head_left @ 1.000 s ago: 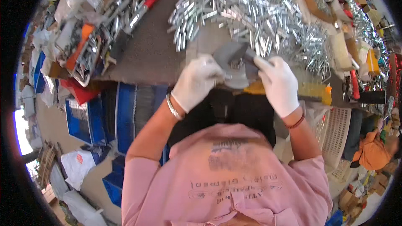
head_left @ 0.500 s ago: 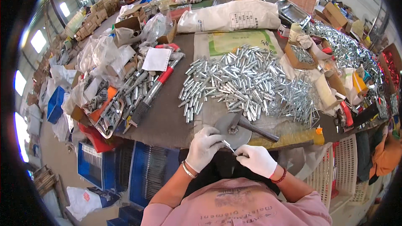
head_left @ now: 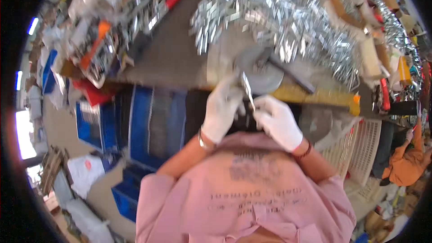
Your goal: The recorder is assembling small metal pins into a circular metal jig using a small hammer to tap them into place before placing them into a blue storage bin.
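Observation:
Both my hands wear white gloves and meet at the near edge of a dark workbench (head_left: 175, 58). My left hand (head_left: 221, 110) and my right hand (head_left: 277, 121) together pinch a small shiny metal strip (head_left: 247, 89), which stands tilted between the fingertips. Just beyond it lies a round grey metal disc (head_left: 263, 75) with a dark hammer (head_left: 288, 71) resting across it. A large heap of similar shiny metal pieces (head_left: 279, 22) covers the bench behind the disc. The frame is blurred.
Trays of mixed metal parts with orange and red handles (head_left: 96, 47) sit at the left of the bench. Blue crates (head_left: 135, 117) stand below the bench edge. White plastic baskets (head_left: 355, 153) are at my right, with a person in orange (head_left: 407, 162) beyond them.
The view has swung and closed in on the bench edge. My hands stay together at the disc and now hold a metal strip up between them.

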Available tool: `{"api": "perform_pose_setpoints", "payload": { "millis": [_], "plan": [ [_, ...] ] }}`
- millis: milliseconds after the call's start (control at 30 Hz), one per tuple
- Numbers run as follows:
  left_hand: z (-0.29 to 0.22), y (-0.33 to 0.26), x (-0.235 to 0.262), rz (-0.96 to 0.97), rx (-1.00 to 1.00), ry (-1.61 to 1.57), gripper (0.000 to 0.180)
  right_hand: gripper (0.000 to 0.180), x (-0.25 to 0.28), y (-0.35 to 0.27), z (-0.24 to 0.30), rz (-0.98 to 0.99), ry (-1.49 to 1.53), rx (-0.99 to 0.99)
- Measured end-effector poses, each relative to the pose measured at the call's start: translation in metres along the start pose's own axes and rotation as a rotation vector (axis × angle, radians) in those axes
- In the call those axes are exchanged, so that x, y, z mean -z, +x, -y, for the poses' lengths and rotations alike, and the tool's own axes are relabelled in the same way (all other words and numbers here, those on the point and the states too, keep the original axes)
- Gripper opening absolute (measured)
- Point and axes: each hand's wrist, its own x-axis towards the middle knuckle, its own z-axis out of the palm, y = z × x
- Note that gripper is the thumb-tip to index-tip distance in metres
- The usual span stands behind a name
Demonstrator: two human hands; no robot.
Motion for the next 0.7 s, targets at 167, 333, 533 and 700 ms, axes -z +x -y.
{"api": "perform_pose_setpoints", "payload": {
  "millis": [167,333,533,700],
  "plan": [
    [-0.005,-0.003,0.012,-0.048,0.064,-0.032,0.053,0.024,-0.013,0.009,-0.003,0.062,-0.018,-0.029],
    [-0.009,-0.021,0.028,-0.083,0.08,-0.2,0.061,0.023,-0.036,0.009,0.0,0.074,-0.182,0.033],
    [-0.002,-0.034,0.071,-0.293,-0.001,-0.268,0.066,0.04,-0.032,0.016,0.009,0.128,-0.278,0.19],
    [0.1,-0.07,0.184,-0.779,0.204,-0.222,0.066,0.039,0.024,0.032,-0.004,-0.15,-0.209,0.317]
  ]
}}
